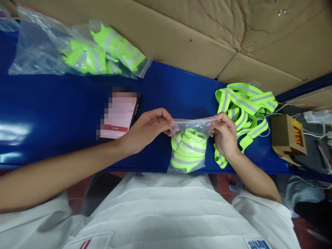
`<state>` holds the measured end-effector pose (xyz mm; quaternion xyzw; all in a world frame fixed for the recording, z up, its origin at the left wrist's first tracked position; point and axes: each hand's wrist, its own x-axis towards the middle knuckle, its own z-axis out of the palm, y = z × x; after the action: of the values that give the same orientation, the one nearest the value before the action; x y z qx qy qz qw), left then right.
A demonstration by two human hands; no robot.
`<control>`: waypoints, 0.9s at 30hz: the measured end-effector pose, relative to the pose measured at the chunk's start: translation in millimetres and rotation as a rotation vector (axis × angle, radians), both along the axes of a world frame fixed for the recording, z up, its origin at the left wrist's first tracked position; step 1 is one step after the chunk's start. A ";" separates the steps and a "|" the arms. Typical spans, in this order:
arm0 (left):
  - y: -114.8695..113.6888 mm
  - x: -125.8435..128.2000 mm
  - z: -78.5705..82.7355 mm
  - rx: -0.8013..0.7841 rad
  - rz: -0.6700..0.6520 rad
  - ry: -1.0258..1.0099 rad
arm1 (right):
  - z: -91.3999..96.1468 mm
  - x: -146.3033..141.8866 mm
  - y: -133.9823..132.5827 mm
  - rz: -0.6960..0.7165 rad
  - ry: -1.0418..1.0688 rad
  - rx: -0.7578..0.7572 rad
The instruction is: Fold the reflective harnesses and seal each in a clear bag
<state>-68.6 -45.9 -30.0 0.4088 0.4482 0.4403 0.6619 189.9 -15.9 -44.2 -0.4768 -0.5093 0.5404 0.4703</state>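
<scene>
A clear zip bag hangs between my hands near the table's front edge. Inside it lies a rolled neon-yellow reflective strap with grey stripes. My left hand pinches the left end of the bag's red-lined top. At the right end, my right hand grips the same top edge between thumb and fingers. The bag's mouth is stretched straight between them; I cannot tell if its seal is closed. Just beyond my right hand is a loose heap of the same reflective strap.
On the blue table, a phone lies left of my left hand. Clear bags with folded neon strap rest at the back left. A small cardboard box and white cables are at the right. Brown cardboard lines the back.
</scene>
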 end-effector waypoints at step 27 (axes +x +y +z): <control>0.3 -0.5 -7.0 -0.026 -0.055 0.082 | -12.4 8.2 -2.4 0.205 -0.093 0.127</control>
<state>-69.1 -45.6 -37.0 0.4301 0.4690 0.3992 0.6601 198.1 -18.2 -56.6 -0.4161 -0.6099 0.5295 0.4177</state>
